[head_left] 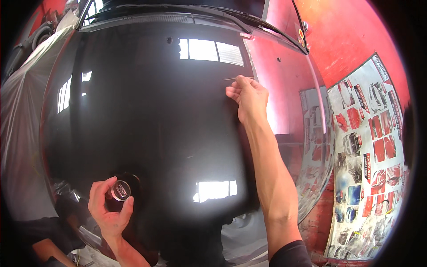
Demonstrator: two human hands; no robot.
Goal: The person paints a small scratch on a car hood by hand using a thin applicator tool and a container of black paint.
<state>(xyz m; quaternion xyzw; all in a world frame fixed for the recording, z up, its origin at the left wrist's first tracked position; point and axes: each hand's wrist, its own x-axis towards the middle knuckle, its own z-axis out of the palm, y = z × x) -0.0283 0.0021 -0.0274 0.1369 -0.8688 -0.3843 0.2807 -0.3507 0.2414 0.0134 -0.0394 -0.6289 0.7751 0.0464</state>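
A glossy black car hood (155,102) spreads out below both my hands. Between the thumb and fingers of my left hand (108,209), over the near left part of the hood, is a small round black-topped piece with a pale rim (121,190); whether it is a lid or a whole jar I cannot tell. My right arm reaches far forward. The fingers of my right hand (249,94) pinch a thin, light-coloured stick (229,79) that points left, close above the hood's right side. Whether its tip touches the paint is unclear.
Wiper arms (235,18) and the windshield base lie at the far edge. Clear plastic sheeting (22,115) hangs on the left. To the right are a red wall (360,35) and a poster of car pictures (369,164). Bright window reflections show on the hood.
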